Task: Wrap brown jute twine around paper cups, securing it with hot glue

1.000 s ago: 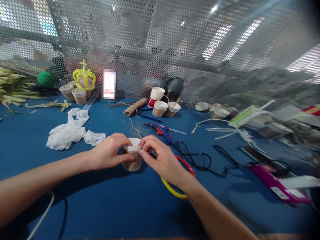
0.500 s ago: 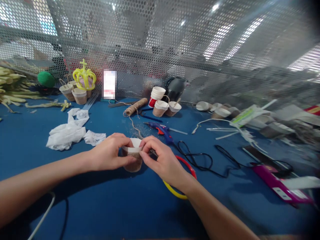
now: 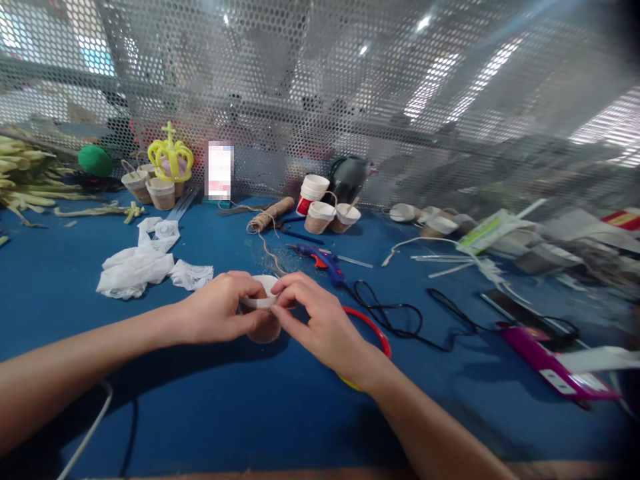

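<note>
A small cup [image 3: 264,330], brown on the outside with a white band at its rim, is between my hands near the middle of the blue table. My left hand [image 3: 225,310] grips its left side, thumb outside and fingers at the rim. The thumb and fingers of my right hand [image 3: 315,320] pinch the right part of the rim. A strand of twine leads from a twine roll [image 3: 271,213] toward the cup. Behind my right hand lies a blue glue gun [image 3: 320,260]. To the left is crumpled white fabric [image 3: 135,270].
Several similar cups [image 3: 320,217] stand at the back. A yellow crown [image 3: 170,157] is at the back left. Black cable [image 3: 395,308] and a purple power strip [image 3: 550,367] lie to the right. A red and yellow ring [image 3: 373,323] is partly under my right arm. A perforated metal screen [image 3: 280,87] closes the back.
My right hand has shifted slightly left along the rim, and the cup's opening is tipped a little more toward me. My left hand keeps its grip.
</note>
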